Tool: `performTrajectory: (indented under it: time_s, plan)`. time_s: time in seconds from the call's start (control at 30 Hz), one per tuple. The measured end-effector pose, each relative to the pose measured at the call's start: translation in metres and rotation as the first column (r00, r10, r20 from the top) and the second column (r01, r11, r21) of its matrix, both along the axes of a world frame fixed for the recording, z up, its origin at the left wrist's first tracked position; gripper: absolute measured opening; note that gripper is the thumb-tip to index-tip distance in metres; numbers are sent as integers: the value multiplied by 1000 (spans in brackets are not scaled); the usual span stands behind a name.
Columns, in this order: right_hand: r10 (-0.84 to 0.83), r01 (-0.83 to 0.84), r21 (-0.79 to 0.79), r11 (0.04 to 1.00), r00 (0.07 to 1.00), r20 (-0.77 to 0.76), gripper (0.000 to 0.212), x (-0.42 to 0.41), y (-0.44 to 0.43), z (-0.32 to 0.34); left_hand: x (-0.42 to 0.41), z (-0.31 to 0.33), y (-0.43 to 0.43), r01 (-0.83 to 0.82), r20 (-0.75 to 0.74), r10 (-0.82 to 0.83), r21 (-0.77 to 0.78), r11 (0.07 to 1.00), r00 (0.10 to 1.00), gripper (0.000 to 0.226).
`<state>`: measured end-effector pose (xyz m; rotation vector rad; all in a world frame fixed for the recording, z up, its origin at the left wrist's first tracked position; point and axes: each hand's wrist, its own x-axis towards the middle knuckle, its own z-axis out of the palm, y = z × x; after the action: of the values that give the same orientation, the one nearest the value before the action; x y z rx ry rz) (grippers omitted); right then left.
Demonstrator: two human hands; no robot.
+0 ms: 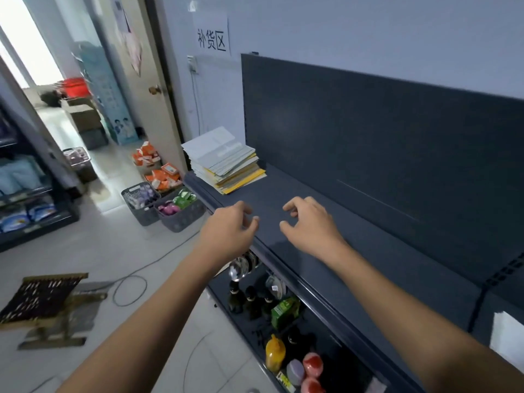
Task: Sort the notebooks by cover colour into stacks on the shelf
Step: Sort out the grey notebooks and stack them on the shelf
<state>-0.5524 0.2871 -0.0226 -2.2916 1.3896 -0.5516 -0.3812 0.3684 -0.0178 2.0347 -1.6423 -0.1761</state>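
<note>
A mixed stack of notebooks [226,163] with pale grey-white and yellow covers lies at the far left end of the dark blue shelf [368,251]. My left hand [229,228] hovers over the shelf's front edge, fingers loosely curled, holding nothing. My right hand [309,222] hovers above the shelf top just to its right, fingers also loosely curled and empty. Both hands are a short way in front of the stack and do not touch it.
A dark back panel [368,131] rises behind the shelf. Bottles and jars [272,316] stand on the lower shelf. Grey baskets [170,205] of goods, a cable and a wooden stand [45,302] are on the floor to the left, near an open door.
</note>
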Motion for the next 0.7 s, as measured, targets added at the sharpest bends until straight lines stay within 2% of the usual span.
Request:
performTrajectory:
  time_s: [0.3, 0.43, 0.7]
  plan:
    - [32, -34, 35, 999, 998, 46, 27, 120, -79, -15, 121, -4, -53, -60, 24, 60, 5, 998, 998, 21]
    - [46, -47, 42, 998, 999, 15, 26, 156, -98, -13, 163, -5, -73, -80, 21, 80, 11, 997, 997, 22]
    - [-49, 51, 51, 997, 998, -33, 28, 220, -139, -12, 237, -12, -134, -21, -19, 21, -3, 1000, 1000, 26]
